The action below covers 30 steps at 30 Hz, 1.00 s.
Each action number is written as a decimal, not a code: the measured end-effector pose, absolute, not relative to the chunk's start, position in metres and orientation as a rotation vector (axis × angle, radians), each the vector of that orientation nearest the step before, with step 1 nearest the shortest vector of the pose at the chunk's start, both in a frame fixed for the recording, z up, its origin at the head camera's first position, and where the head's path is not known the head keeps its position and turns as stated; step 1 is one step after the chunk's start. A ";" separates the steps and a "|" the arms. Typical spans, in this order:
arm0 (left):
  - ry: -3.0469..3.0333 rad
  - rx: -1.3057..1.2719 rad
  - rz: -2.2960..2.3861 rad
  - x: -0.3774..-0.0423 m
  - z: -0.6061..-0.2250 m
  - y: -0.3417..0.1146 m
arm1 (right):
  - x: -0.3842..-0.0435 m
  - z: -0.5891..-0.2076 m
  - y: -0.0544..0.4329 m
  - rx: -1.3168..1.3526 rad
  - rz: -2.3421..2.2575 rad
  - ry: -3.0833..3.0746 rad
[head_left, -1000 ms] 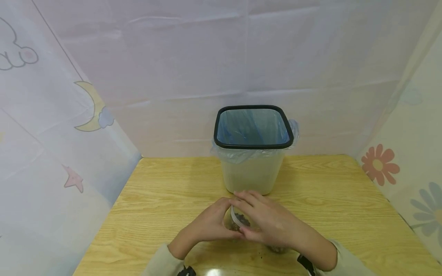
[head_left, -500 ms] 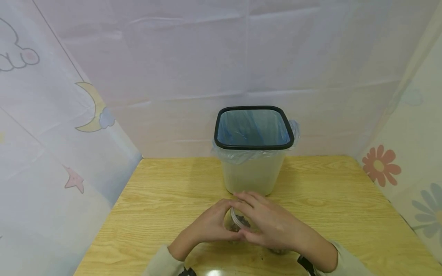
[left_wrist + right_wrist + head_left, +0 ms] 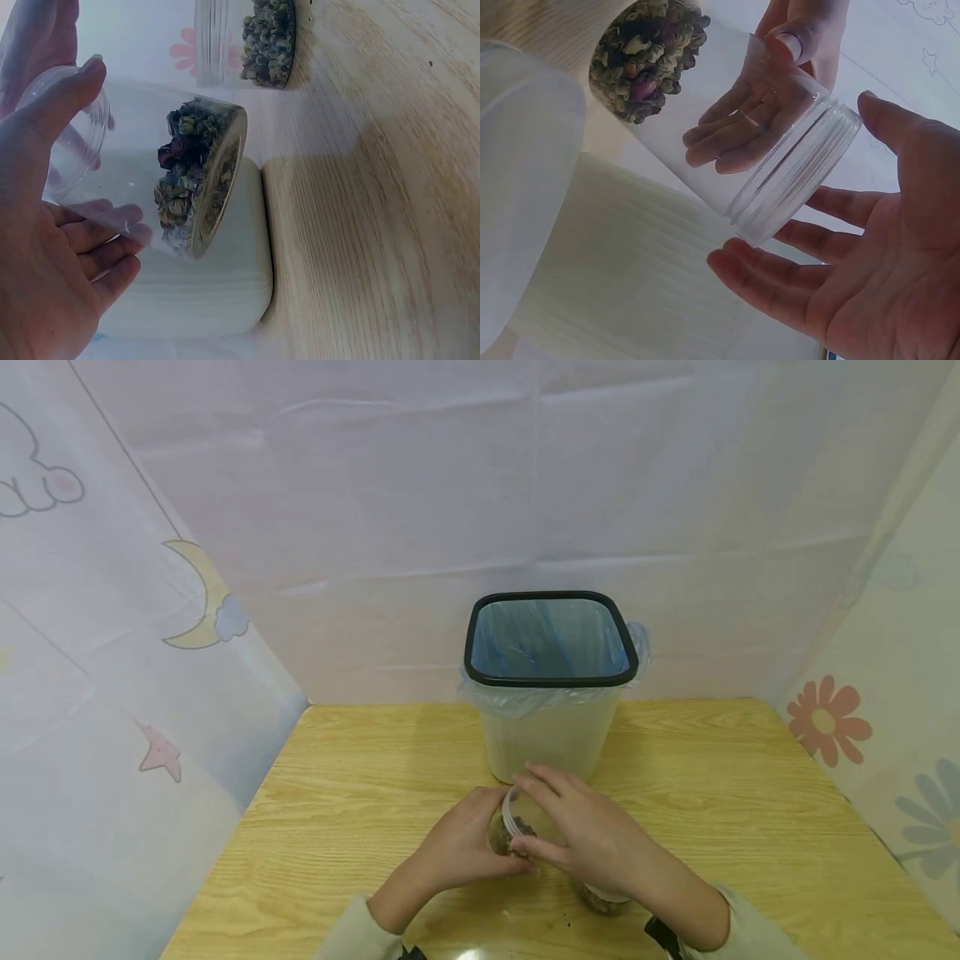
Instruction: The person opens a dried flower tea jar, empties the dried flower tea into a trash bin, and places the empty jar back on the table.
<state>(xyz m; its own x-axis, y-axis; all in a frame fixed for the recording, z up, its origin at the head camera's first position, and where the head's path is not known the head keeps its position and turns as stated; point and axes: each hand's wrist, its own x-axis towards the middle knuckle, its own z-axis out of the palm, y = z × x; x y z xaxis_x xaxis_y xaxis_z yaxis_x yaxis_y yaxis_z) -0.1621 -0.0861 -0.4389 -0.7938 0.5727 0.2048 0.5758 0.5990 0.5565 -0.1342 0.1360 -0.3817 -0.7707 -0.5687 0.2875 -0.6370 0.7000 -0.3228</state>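
Note:
A clear jar (image 3: pixel 516 833) part-filled with dried flowers, one dark red, is tilted above the table; the flowers lie at its base in the left wrist view. My left hand (image 3: pixel 461 842) grips the jar's side, thumb on one side and fingers on the other. At the ridged top end, my right hand (image 3: pixel 596 835) holds the rim between thumb and fingertips, with the palm off the jar in the right wrist view. Whether a clear lid sits on that end I cannot tell. A second jar (image 3: pixel 270 41) of dried flowers stands nearby, partly hidden under the right forearm in the head view.
Behind the hands stands a white bin (image 3: pixel 543 735) with a black rim and a bluish liner bag. The wooden table (image 3: pixel 360 777) meets printed cloth walls at its back and sides. A pale rounded object (image 3: pixel 525 165) fills the left of the right wrist view.
My right hand has shifted slightly up and its fingers have turned around the jar's top, uncovering more of the rim. More of the second jar shows. My left hand stays nearly in place.

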 end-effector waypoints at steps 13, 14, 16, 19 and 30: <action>-2.800 -1.065 -0.898 -0.162 -0.440 -0.085 | -0.132 -0.382 0.135 0.993 0.537 -2.754; -2.802 -1.066 -0.895 -0.162 -0.440 -0.085 | -0.132 -0.382 0.135 0.999 0.536 -2.750; -2.811 -1.067 -0.885 -0.162 -0.440 -0.085 | -0.132 -0.383 0.135 1.012 0.537 -2.742; -2.825 -1.073 -0.883 -0.161 -0.440 -0.084 | -0.132 -0.383 0.136 1.037 0.539 -2.728; -2.809 -1.194 -0.969 -0.163 -0.441 -0.089 | -0.131 -0.384 0.135 1.097 0.507 -2.687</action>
<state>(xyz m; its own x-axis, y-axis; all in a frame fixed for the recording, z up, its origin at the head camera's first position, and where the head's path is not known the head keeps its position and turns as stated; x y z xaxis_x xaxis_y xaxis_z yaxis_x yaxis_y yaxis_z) -0.1626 -0.0886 -0.4405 -0.7204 0.6719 0.1720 0.6351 0.5394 0.5529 -0.1307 0.1354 -0.3835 -0.7064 -0.6391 0.3043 -0.7060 0.6667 -0.2388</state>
